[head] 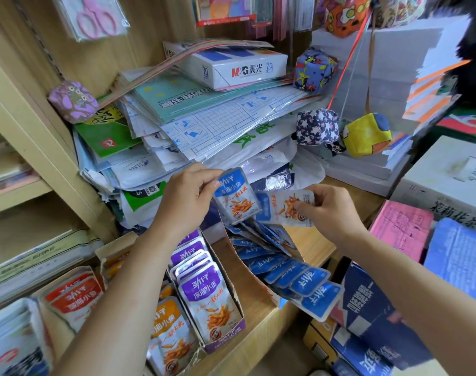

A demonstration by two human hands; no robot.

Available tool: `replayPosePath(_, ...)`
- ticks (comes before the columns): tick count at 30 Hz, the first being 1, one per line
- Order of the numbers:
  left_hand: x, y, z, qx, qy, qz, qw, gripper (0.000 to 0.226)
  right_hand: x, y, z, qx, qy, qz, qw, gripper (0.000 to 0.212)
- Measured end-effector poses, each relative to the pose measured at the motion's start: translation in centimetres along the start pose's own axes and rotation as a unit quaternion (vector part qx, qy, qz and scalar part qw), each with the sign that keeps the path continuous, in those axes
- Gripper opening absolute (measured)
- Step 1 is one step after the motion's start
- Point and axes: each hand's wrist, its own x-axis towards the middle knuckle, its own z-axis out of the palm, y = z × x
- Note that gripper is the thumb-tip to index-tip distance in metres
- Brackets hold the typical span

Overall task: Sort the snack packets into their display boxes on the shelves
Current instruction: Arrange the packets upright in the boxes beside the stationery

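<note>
Above the shelf [261, 316], left hand [186, 202] pinches a blue packet [235, 198] by its top, long axis hanging down; right hand [331, 210] pinches a second packet [283, 206]; their box [247, 275] lies just below, nearer the right.

Open shelf wood [312, 240] right of blue packets [293, 275], paper stack [204, 126] crowding behind

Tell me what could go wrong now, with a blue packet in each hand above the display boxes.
1. The row of blue packets already fans out past the shelf edge; pushing in the second packet from your right hand could tip the end ones off.
2. Your left hand only pinches its blue packet by the top, near the purple box; a slip may mix flavours.
</note>
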Motion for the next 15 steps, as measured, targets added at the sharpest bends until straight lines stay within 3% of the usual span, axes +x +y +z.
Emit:
replayPosePath(9,-0.7,0.3,0.0,0.032,-0.067,-0.014,0.997,0.050,0.2,-0.2,-0.3,0.169,0.008,0.088,0.982,0.020)
replayPosePath(12,-0.6,0.2,0.4,0.024,-0.061,-0.028,0.997,0.049,0.2,-0.6,-0.2,0.263,-0.011,0.116,0.958,0.037)
replayPosePath(15,-0.8,0.3,0.6,0.006,-0.041,-0.053,0.998,0.041,0.4,-1.0,0.3,0.314,-0.020,0.145,0.938,0.027)
